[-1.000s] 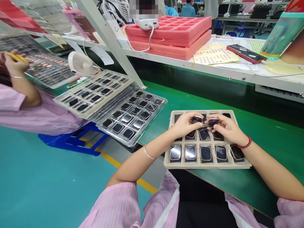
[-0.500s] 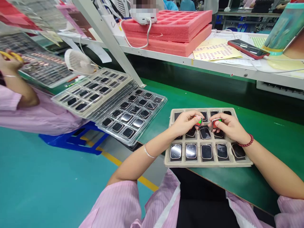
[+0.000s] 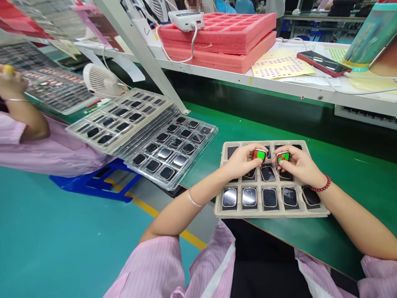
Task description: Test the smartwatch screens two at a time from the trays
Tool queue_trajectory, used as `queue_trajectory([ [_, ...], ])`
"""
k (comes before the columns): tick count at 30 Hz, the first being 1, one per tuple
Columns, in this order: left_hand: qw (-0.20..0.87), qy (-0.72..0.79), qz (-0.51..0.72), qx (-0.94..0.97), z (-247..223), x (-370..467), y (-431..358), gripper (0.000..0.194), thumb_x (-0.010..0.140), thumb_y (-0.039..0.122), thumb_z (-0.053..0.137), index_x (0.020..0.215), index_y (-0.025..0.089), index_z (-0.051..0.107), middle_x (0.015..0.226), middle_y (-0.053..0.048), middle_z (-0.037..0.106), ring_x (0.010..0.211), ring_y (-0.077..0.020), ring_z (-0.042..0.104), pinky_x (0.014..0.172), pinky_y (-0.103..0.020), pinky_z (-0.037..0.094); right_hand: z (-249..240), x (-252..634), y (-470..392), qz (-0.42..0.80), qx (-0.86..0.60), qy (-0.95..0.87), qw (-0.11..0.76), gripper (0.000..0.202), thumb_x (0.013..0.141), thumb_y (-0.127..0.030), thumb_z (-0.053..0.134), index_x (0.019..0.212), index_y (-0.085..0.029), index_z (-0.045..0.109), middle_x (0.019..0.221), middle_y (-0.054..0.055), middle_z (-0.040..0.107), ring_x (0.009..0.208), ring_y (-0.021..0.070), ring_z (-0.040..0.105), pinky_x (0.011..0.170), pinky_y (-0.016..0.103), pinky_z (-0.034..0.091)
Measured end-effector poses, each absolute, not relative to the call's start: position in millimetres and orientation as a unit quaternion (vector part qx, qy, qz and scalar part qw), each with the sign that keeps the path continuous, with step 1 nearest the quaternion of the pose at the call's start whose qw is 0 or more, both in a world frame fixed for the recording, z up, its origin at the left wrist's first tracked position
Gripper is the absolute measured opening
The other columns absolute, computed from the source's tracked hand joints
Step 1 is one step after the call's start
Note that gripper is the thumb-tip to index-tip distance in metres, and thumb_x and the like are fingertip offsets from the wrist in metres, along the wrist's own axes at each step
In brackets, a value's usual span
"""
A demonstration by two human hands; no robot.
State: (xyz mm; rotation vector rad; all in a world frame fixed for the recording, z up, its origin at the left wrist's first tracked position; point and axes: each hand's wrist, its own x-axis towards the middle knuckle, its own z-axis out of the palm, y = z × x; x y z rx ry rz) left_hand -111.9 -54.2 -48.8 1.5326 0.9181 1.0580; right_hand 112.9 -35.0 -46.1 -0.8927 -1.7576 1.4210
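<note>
My left hand (image 3: 245,160) is closed on a smartwatch (image 3: 259,155) without a strap, its screen lit in red and green. A second strapless smartwatch (image 3: 283,157), showing red and green squares, sits between the thumb and fingers of my right hand (image 3: 298,164). Both hands are above a beige compartment tray (image 3: 273,214). Dark-screened watches, such as one watch (image 3: 269,198) in the front row, lie in its compartments. My hands hide part of the back and middle rows.
Clear plastic trays (image 3: 178,182) of watches and a beige tray (image 3: 72,129) lie left. Behind them are a small white fan (image 3: 101,80) and a slanted post (image 3: 139,49). The shelf holds red foam trays (image 3: 248,45) and a phone (image 3: 324,63). A co-worker's arm (image 3: 34,118) is at far left.
Both thumbs have shifted down off the watch screens, so more of the red and green pattern shows. The co-worker's hand at far left has moved slightly. The tray stays put.
</note>
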Motion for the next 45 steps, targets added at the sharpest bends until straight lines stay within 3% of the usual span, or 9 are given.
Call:
queue_trajectory([
  [11,0.516,0.368,0.446,0.633,-50.2,-112.2,-54.6,0.032,0.077,0.015,0.067,0.108,0.015,0.058,0.102,-0.008,0.065,0.092,-0.0176,0.067,0.081,-0.029,0.052,-46.7,114.0,-37.1,0.507,-0.327,-0.725,0.332,0.034,0.083,-0.018,0.064,0.116,-0.022,0.06,0.101,0.007,0.069,0.081,0.0193,0.068,0.07,0.033,0.06],
  [17,0.528,0.368,0.439,0.627,-53.6,-113.6,-52.5,0.044,0.078,0.015,0.066,0.121,0.016,0.056,0.122,-0.012,0.064,0.1,-0.0193,0.066,0.08,-0.028,0.055,-46.5,112.7,-35.6,0.523,-0.326,-0.715,0.331,0.038,0.085,-0.019,0.058,0.122,-0.023,0.06,0.11,0.009,0.07,0.081,0.0188,0.07,0.074,0.036,0.063],
  [33,0.525,0.366,0.434,0.635,-52.3,-113.9,-53.3,0.044,0.08,0.016,0.064,0.124,0.015,0.061,0.13,-0.015,0.063,0.103,-0.0219,0.068,0.084,-0.032,0.058,-42.3,113.3,-37.3,0.542,-0.341,-0.695,0.326,0.021,0.085,-0.024,0.064,0.106,-0.02,0.063,0.096,0.007,0.074,0.073,0.0175,0.071,0.064,0.031,0.061],
  [39,0.552,0.361,0.409,0.63,-50.1,-114.3,-54.8,0.05,0.084,0.016,0.059,0.133,0.018,0.058,0.128,-0.015,0.065,0.092,-0.0187,0.071,0.064,-0.023,0.055,-39.7,112.4,-38.7,0.537,-0.339,-0.697,0.333,0.02,0.082,-0.022,0.067,0.102,-0.02,0.064,0.092,0.007,0.074,0.071,0.0171,0.07,0.063,0.03,0.059],
  [45,0.554,0.368,0.404,0.628,-49.2,-114.5,-55.1,0.046,0.088,0.025,0.06,0.133,0.017,0.06,0.12,-0.016,0.069,0.089,-0.0204,0.073,0.058,-0.021,0.052,-38.1,112.2,-39.9,0.525,-0.343,-0.701,0.339,0.014,0.081,-0.023,0.069,0.093,-0.02,0.063,0.082,0.005,0.072,0.065,0.0167,0.067,0.055,0.027,0.053],
])
